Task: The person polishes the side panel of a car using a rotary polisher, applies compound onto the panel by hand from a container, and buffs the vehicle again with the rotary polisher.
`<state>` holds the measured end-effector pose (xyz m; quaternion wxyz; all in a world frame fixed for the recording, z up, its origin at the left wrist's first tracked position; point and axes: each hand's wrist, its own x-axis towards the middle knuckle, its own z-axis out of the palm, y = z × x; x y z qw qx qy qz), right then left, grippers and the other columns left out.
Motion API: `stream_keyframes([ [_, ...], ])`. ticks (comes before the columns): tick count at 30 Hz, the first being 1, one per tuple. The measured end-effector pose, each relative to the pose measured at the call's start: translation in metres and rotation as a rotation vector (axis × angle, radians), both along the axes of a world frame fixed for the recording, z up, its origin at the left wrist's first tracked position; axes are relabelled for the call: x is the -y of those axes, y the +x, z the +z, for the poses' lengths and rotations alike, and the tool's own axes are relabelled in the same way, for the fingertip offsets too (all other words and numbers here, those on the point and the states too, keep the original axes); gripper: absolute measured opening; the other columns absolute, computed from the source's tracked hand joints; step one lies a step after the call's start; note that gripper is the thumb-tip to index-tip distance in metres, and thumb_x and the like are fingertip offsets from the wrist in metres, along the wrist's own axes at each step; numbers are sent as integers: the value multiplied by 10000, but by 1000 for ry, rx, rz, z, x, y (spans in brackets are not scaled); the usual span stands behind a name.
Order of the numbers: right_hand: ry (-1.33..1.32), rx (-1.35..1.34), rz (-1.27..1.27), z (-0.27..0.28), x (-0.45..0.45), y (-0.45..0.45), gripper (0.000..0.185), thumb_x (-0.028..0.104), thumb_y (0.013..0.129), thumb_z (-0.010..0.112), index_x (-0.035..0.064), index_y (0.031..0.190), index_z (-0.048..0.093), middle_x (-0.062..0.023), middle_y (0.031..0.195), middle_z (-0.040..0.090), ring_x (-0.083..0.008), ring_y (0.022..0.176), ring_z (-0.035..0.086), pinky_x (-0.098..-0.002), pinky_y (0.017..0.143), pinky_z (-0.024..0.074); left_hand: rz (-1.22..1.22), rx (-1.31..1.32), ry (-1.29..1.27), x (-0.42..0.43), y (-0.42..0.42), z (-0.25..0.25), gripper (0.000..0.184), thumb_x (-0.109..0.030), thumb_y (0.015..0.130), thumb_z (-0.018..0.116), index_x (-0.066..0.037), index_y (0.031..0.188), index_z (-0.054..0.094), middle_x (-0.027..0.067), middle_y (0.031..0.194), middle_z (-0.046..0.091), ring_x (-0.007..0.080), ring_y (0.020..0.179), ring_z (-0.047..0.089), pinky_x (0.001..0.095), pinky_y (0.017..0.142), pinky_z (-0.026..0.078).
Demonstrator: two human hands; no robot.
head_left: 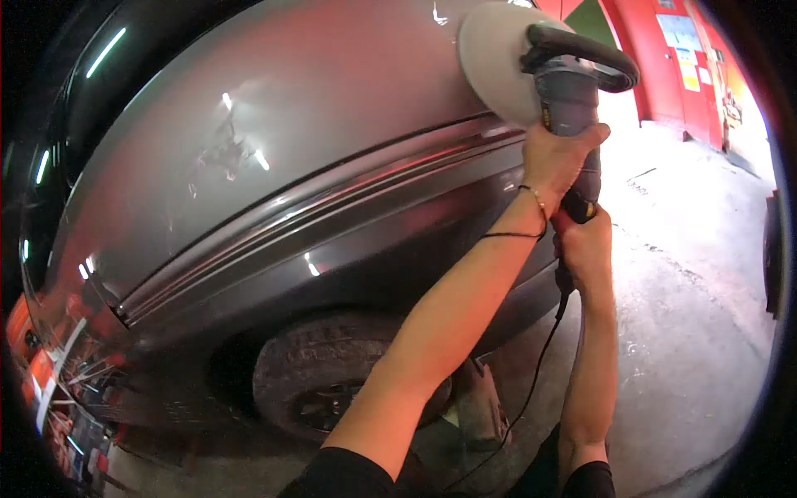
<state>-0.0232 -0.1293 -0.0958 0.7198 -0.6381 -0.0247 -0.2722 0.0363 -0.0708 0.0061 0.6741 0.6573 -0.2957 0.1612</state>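
A dark car polisher (pixel 571 104) with a black loop handle (pixel 594 58) is in the upper right of the head view. Its wide white pad (pixel 491 62) lies against the grey car body panel (pixel 332 91). My left hand (pixel 552 162) is wrapped round the polisher's body just behind its head. Lower down, my right hand (pixel 588 249) grips the rear end, where the black cord (pixel 538 365) comes out and runs down to the floor. Parts of the fingers on both hands are hidden behind the tool.
Below the panel run a trim strip (pixel 307 212) and a wheel with a dusty tyre (pixel 324 349). A block-like stand (pixel 481 398) is beside the wheel. Concrete floor (pixel 672 332) stretches to the right, toward a red wall (pixel 656 66) with papers on it. Orange equipment (pixel 37 373) shows at far left.
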Motion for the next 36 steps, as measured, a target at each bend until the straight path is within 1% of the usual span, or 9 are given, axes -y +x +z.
stream_keyframes([
  [1,-16,0,-7,1,-7,-3,257,220,945,816,11,901,673,-26,708,644,-143,550,585,-334,505,447,-104,-12,-39,-11,-5,3,452,-306,732,921,-42,1051,738,63,978,760,196,852,721,358,802,591],
  [4,-109,38,-15,16,-34,-17,373,132,885,865,-19,1197,728,-124,1044,809,-224,942,745,-375,882,569,-125,114,-137,-41,-21,10,358,-245,811,897,-41,1066,749,51,950,750,157,795,711,323,715,593],
  [15,-398,320,-49,74,-117,-73,440,160,870,865,4,1252,712,-194,1085,805,-290,1040,779,-425,933,575,-275,315,-368,-165,-106,52,283,-228,893,868,-24,1019,720,36,859,730,141,693,693,310,653,573],
  [17,-441,325,-63,83,-136,-84,454,168,867,867,5,1260,708,-205,1084,802,-303,1043,781,-432,936,576,-175,412,-367,-185,-108,55,337,-326,914,843,-30,1000,707,72,855,729,188,721,743,339,647,603],
  [20,-456,336,-15,68,-146,-93,442,162,871,854,-1,1253,703,-173,1064,812,-322,1040,779,-449,951,577,-200,319,-405,-201,-130,38,297,-240,898,892,-23,1000,717,36,883,738,143,742,703,311,702,583],
  [24,-448,235,109,13,-130,-96,325,136,889,836,-26,1139,706,-117,962,794,-282,851,768,-417,805,600,-14,336,-427,-170,-134,-7,366,-207,832,917,1,1049,709,72,947,760,199,837,737,364,751,602],
  [26,-225,-29,168,-16,-122,-96,211,141,917,810,-13,1011,700,-77,863,737,-195,657,690,-357,616,558,72,322,-346,-158,-125,-23,417,-220,796,920,9,1068,703,99,950,760,229,831,743,385,760,605],
  [29,98,-35,296,-32,-121,-109,176,149,929,779,12,959,671,-67,769,663,-138,549,605,-308,500,481,133,196,-76,-152,-123,-36,611,-288,704,919,38,1153,662,175,971,757,325,867,761,447,806,609],
  [36,217,-145,362,-52,-88,-143,93,100,914,657,24,888,611,-60,713,604,-176,542,590,-337,512,512,19,6,-167,-117,-122,-79,843,-335,718,908,47,1336,480,251,1086,738,395,992,757,473,890,591],
])
